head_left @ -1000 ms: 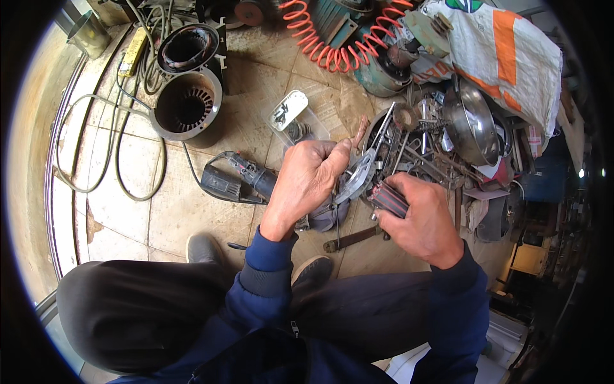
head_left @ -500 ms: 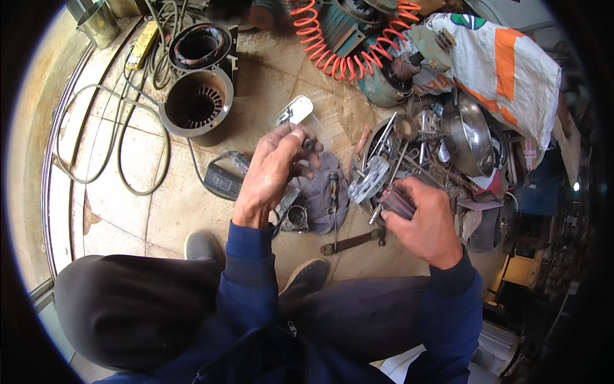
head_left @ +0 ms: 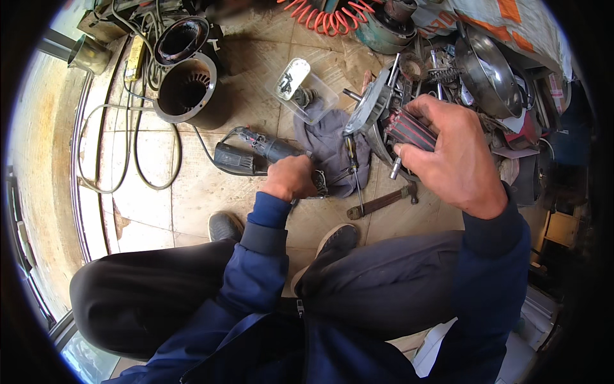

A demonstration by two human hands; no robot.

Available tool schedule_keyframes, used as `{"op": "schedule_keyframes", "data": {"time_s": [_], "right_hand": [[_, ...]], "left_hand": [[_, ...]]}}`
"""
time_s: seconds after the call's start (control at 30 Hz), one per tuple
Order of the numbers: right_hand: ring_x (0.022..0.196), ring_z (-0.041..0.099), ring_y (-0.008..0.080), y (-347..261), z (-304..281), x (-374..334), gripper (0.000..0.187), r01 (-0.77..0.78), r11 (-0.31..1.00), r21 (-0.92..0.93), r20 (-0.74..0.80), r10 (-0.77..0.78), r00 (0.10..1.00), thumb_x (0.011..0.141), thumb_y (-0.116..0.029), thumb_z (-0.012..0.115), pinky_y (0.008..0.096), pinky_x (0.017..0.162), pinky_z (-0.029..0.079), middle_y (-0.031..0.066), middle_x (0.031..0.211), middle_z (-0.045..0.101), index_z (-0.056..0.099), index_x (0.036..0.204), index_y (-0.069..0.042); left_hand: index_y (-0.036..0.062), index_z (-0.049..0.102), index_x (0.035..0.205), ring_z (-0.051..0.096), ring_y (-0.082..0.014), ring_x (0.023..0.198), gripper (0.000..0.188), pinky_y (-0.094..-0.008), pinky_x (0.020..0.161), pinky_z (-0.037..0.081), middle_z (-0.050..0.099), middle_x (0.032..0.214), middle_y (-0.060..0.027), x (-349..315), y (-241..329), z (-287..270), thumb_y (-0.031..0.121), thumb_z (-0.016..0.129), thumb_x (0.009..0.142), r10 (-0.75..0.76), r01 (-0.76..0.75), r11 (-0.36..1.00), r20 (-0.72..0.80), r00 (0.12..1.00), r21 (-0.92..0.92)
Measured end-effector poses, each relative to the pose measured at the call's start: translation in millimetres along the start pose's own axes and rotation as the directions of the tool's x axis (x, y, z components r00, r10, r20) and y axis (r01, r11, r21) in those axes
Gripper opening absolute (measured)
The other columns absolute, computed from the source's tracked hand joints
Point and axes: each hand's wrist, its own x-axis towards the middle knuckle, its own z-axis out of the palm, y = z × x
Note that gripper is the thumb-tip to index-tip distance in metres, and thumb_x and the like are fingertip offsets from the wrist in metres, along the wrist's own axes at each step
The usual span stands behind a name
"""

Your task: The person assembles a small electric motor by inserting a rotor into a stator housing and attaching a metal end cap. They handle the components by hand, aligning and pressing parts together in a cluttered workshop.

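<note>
My right hand is closed around a red and black ribbed cylinder with a short metal shaft sticking out below it. It holds this against a round grey metal cover. My left hand is low on the floor, fingers curled on a small metal part at the edge of a grey cloth. A black angle grinder lies just left of that hand. On the cloth between my hands lies a screwdriver, with a hammer below it.
A clear plastic box of small parts sits beyond the cloth. Two round motor housings and looped cables lie at the left. At the top are an orange coiled hose and, to the right, a metal bowl amid scrap. My shoes rest near the hammer.
My left hand came down from near the plastic box to the floor beside the grinder. My right hand lifted the ribbed cylinder up toward the round cover.
</note>
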Motion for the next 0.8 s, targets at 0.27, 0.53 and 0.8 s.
{"op": "schedule_keyframes", "data": {"time_s": [0.27,0.53,0.8], "right_hand": [[0.068,0.064,0.0241,9.3,-12.7,0.5,0.032,-0.004,0.997,-0.081,0.051,0.009,0.999,0.073,-0.008,0.069,0.0364,0.067,0.051,0.0222,0.077,0.065,0.064,0.099,0.009],[0.069,0.06,0.0497,24.3,-23.6,-15.3,0.019,0.056,0.996,0.071,-0.043,-0.053,0.998,0.074,-0.006,0.065,0.0488,0.063,0.048,0.0315,0.07,0.056,0.054,0.077,0.01],[0.066,0.066,0.0366,13.2,-35.1,-34.3,0.029,-0.09,0.989,0.118,-0.013,0.092,0.996,0.081,-0.015,0.074,0.0422,0.065,0.051,0.0227,0.074,0.065,0.063,0.097,0.006]], "left_hand": [[0.0043,0.076,0.092,0.072,-0.0416,0.094,0.02,-0.0474,0.084,0.058,0.073,0.098,-0.0241,-8.3,20.1,25.9,0.014,0.069,0.076,-0.086,0.106,0.972,-0.1,0.991,0.21],[0.0048,0.077,0.096,0.073,-0.0329,0.086,0.03,-0.0411,0.079,0.056,0.075,0.09,-0.0197,4.8,15.4,0.0,0.028,0.077,0.077,0.104,-0.106,0.98,-0.017,0.994,-0.17],[-0.0008,0.065,0.094,0.051,-0.0064,0.077,0.019,-0.0241,0.07,0.043,0.062,0.082,0.0018,-20.2,52.5,-58.5,0.019,0.066,0.095,0.119,-0.511,0.341,-0.503,0.856,-0.789]]}}
